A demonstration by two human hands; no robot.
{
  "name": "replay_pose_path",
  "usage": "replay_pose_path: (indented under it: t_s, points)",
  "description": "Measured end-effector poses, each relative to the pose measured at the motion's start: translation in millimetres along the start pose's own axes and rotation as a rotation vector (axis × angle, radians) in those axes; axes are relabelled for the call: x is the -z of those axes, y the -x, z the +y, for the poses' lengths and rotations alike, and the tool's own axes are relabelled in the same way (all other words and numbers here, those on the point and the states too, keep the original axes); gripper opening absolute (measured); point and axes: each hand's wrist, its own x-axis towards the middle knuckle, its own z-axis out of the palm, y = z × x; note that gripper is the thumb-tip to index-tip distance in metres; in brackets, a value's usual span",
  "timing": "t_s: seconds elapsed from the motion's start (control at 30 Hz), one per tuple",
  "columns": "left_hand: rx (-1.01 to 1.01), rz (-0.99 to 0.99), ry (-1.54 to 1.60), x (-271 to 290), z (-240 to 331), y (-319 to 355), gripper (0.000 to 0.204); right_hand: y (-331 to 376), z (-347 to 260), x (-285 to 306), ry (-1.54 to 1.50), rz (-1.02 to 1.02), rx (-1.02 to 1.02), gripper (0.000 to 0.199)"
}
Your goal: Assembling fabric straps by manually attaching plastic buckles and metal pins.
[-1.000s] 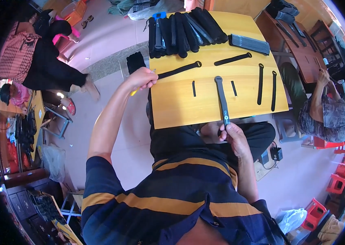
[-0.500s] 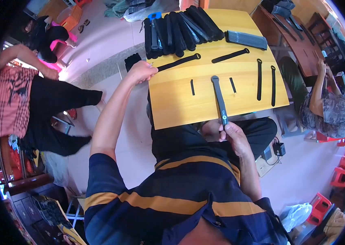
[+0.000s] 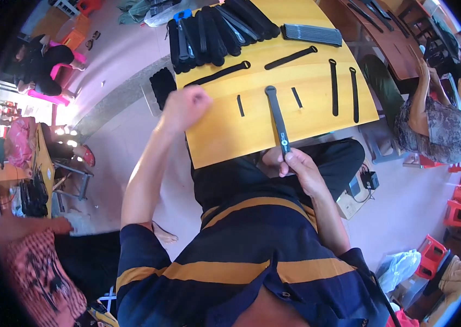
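Pinched between the thumb and fingers of my right hand is the near end of a dark grey strap. That strap runs away over the yellow table, its slotted end farthest from me. My left hand hovers over the table's left edge with its fingers curled closed; whatever is in them is hidden. Just beyond it lies a black strap with a loop end. Two short black strips flank the grey strap. Another looped strap lies slantwise farther back, and two more lie at the right.
Bundles of black straps fill the table's far left, beside a wrapped grey stack. A black bundle sits off the left edge. People are on both sides; red stools stand at right.
My left hand has drawn nearer, away from the far-left strap's end, and its fingers have curled in. The right hand keeps its pinch. The view has shifted; the person at left appears lower.
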Motion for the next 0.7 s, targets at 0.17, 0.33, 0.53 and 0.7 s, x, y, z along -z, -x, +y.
replay_pose_path:
  t_s: [0.17, 0.33, 0.53, 0.7]
  points:
    - [-0.038, -0.357, 0.202, -65.2, 67.1, 37.2, 0.027, 2.4, 9.8, -11.3, 0.04, 0.001, -0.003, 0.027]
    - [0.162, -0.596, 0.734, -105.5, 74.2, 49.7, 0.022, 11.0, 13.4, -33.9, 0.359, 0.023, 0.171, 0.021]
    - [0.282, -0.719, 0.951, -105.9, 80.4, 58.2, 0.023, 18.8, -6.4, -45.5, 0.721, 0.059, 0.301, 0.021]
    - [0.283, -0.73, 1.0, -107.2, 72.4, 57.2, 0.025, 20.7, -11.0, -49.6, 0.643, 0.021, 0.212, 0.024]
